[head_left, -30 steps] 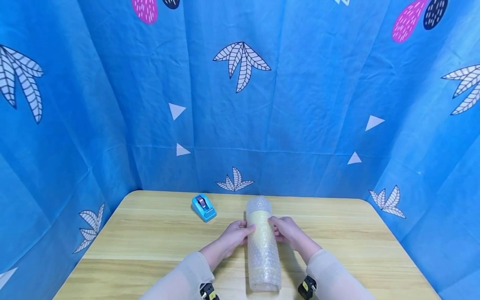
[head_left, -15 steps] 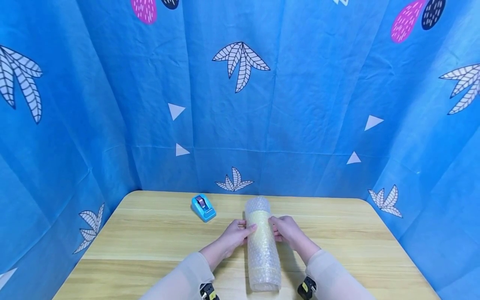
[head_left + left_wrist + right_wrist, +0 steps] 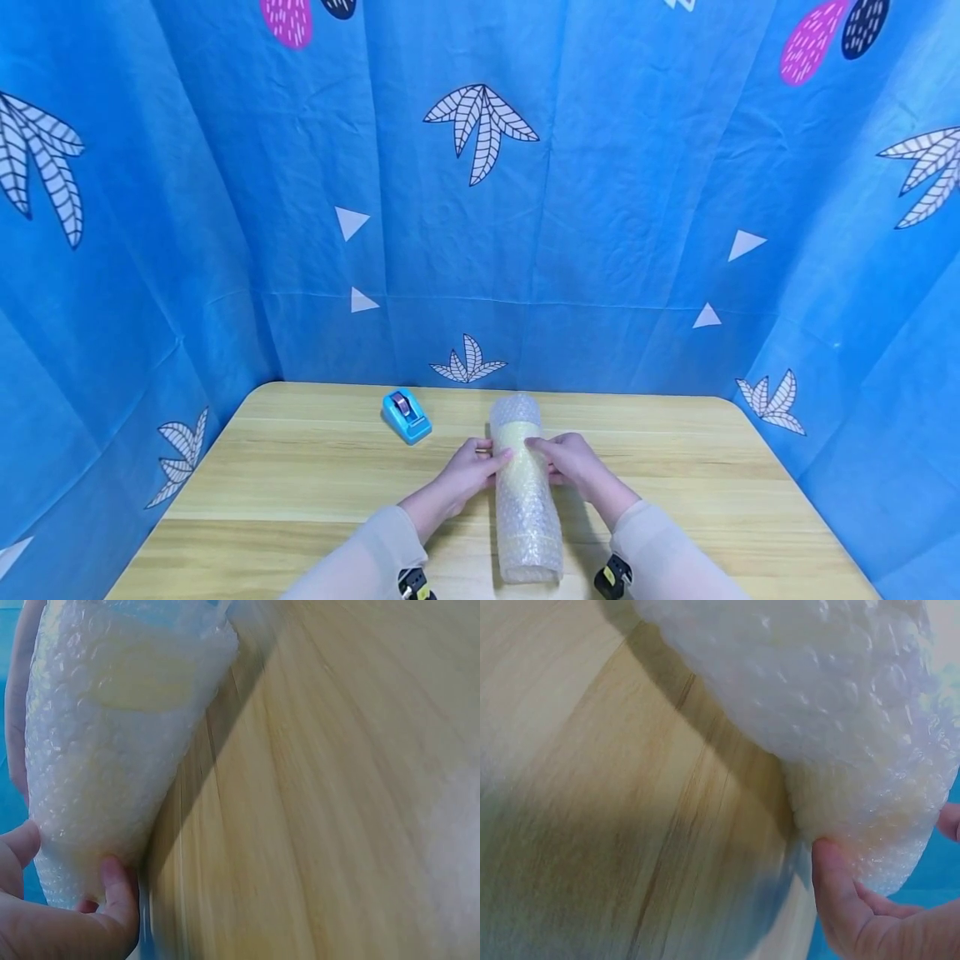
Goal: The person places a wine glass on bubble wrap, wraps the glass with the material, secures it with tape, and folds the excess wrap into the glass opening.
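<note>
A roll of clear bubble wrap [image 3: 527,508] with something yellowish inside lies lengthwise on the wooden table. The left hand [image 3: 468,471] grips its left side, thumb on top and fingers low along the side. From the right, the right hand [image 3: 572,458] holds it, thumb on the upper surface. In the left wrist view the left hand [image 3: 71,915] has thumb and fingers around the wrap [image 3: 97,765]. The right wrist view has the right hand [image 3: 870,919] with a finger against the lower side of the wrap [image 3: 840,697].
A light-blue tape dispenser [image 3: 407,416] stands on the table [image 3: 300,467] left of the roll, near the back edge. Blue patterned curtains [image 3: 465,233] hang behind the table and at both sides.
The right thumb has shifted left, further onto the top of the roll. The left hand, the roll and the tape dispenser have hardly moved.
</note>
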{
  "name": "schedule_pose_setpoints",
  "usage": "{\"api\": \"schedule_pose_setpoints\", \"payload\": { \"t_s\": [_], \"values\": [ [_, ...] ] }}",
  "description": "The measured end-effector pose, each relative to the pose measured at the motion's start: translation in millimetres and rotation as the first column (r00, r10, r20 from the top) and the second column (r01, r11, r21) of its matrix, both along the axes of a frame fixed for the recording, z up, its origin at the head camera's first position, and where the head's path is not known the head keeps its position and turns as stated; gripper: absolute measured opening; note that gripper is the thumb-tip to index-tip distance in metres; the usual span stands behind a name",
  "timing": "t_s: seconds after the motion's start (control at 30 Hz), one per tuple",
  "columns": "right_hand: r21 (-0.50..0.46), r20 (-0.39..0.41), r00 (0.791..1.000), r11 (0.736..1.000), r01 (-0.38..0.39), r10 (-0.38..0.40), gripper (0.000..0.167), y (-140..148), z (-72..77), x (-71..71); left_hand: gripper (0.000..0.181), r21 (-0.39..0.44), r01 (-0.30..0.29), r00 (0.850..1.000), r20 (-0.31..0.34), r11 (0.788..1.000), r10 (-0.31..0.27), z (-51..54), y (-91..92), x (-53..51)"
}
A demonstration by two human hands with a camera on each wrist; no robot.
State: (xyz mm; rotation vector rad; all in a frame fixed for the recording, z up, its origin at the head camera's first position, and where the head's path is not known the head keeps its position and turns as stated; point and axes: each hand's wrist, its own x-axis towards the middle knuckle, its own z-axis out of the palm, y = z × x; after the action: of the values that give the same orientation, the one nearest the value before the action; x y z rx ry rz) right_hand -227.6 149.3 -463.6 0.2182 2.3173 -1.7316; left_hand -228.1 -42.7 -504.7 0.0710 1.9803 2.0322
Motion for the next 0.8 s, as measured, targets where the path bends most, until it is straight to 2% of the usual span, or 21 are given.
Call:
{"api": "schedule_pose_setpoints", "payload": {
  "t_s": [0.27,0.53,0.8],
  "values": [
    [-0.020,-0.005,1.000,1.000,0.015,-0.015,0.042,0.1,-1.4,-2.0,0.056,0.006,0.005,1.000,0.012,1.000,-0.005,4.2,-3.2,-0.2],
    [-0.028,0.004,1.000,0.999,0.029,-0.029,0.034,0.5,-1.7,-1.9,0.052,-0.006,0.045,0.999,0.006,0.999,-0.045,2.9,-3.4,-1.7],
    [-0.028,0.002,1.000,0.999,0.027,-0.026,0.029,0.5,-3.0,-0.9,0.051,-0.008,0.038,0.999,0.025,0.999,-0.038,2.2,-1.9,-2.7]
  ]
}}
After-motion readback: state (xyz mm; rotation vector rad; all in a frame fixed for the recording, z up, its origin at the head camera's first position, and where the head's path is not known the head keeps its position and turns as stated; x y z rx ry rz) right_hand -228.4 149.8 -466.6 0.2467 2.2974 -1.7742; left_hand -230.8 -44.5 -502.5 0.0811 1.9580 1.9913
